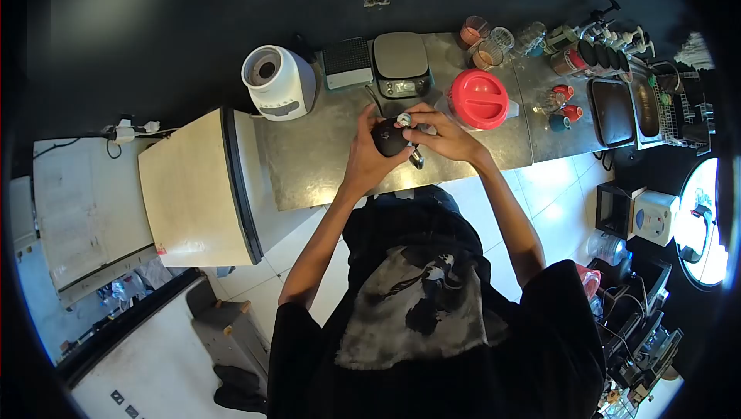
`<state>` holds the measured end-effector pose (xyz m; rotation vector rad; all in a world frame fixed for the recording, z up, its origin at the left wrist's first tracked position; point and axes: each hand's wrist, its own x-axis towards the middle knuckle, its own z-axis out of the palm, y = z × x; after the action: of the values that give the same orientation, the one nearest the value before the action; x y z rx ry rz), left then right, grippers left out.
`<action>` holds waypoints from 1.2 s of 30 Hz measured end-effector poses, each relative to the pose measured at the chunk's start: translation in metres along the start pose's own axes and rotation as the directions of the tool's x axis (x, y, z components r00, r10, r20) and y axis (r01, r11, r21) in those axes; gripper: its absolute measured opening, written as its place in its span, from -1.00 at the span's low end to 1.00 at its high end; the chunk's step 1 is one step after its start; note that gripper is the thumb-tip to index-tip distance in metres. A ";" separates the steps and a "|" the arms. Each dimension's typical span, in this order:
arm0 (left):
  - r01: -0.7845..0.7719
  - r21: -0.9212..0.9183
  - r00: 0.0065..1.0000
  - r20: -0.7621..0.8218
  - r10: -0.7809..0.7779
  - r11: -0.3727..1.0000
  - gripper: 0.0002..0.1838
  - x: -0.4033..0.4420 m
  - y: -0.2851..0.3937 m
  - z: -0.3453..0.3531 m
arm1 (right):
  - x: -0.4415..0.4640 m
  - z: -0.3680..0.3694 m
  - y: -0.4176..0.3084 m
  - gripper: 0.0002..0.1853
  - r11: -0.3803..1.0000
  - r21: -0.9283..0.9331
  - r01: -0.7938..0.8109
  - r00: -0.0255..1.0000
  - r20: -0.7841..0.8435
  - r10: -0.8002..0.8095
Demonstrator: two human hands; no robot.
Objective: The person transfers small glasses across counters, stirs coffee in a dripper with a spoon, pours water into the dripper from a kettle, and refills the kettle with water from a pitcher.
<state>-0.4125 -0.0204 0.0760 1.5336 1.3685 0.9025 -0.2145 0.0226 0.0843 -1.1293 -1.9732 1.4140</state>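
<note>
Above the near part of the metal counter [332,176] I see a dark, rounded vessel [388,138], by its look a cream whipper, from the top. My left hand [364,158] is wrapped round its side. A thin curved lever [373,98] sticks out at the far side, and a shiny metal nozzle [417,159] at the near right. With bent fingers, my right hand [441,135] pinches a small silvery piece [404,119] at the whipper's top; whether it is joined to the whipper I cannot tell. Fingers hide part of the dark body.
A white blender base [279,83], a gridded tray [346,62] and a digital scale [401,64] line the back. A red-lidded jug [478,100] stands close to my right hand. Glasses [486,55], small red cups [571,113], a dark tray [611,113] and a sink [646,103] lie farther right.
</note>
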 end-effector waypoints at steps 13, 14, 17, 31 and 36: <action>-0.249 0.398 0.967 0.045 0.252 0.883 0.06 0.021 -0.049 0.029 | -0.020 0.053 0.030 -0.71 0.986 0.010 -0.168 0.778 -0.613 0.139; -0.292 0.406 0.955 0.084 0.283 0.866 0.05 0.022 -0.049 0.029 | -0.023 0.056 0.031 -0.72 0.979 0.050 -0.199 0.746 -0.640 0.184; -0.324 0.425 0.946 0.158 0.283 0.846 0.05 0.027 -0.057 0.030 | -0.027 0.063 0.046 -0.71 0.974 0.045 -0.222 0.699 -0.689 0.191; -0.383 0.486 0.919 0.284 0.272 0.786 -0.05 0.025 -0.066 0.041 | -0.037 0.080 0.063 -0.70 0.938 0.267 -0.219 0.604 -0.718 0.346; -0.382 0.485 0.912 0.337 0.235 0.787 -0.07 0.023 -0.064 0.039 | -0.037 0.086 0.067 -0.69 0.955 0.267 -0.131 0.621 -0.729 0.289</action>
<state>-0.3962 -0.0019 0.0018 2.2837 1.2517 0.4785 -0.2344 -0.0463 -0.0058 -1.5714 -1.0936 0.9308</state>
